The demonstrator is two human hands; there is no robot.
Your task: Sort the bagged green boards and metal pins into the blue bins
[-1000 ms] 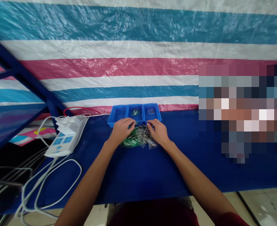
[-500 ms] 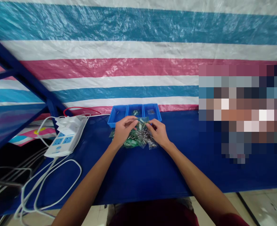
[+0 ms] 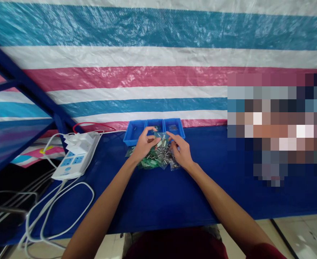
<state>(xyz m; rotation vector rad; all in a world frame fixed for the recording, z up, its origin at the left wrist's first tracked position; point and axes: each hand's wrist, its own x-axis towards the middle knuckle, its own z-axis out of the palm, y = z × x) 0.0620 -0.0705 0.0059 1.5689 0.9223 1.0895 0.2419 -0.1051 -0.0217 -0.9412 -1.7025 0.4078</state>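
Observation:
My left hand holds a small clear plastic bag at its left side, thumb over it and index finger raised apart. Small white and greenish pieces show inside the bag. My right hand is at the bag's right side, index finger stretched toward its upper corner and the other fingers curled. Whether that fingertip touches the bag I cannot tell. Beneath both hands lies a pile of small clear bags, with metal pins or screws and green contents. The hands partly cover the pile.
Three joined blue bins stand behind the pile, small bags or pieces inside. A white power strip with plugs and looped white cables lies left on the blue table. A striped tarp hangs behind; a blurred-out area covers the right.
Both index fingers have lifted from the bag's top edge and spread apart. My right hand's pinch has opened, while the left thumb stays on the bag.

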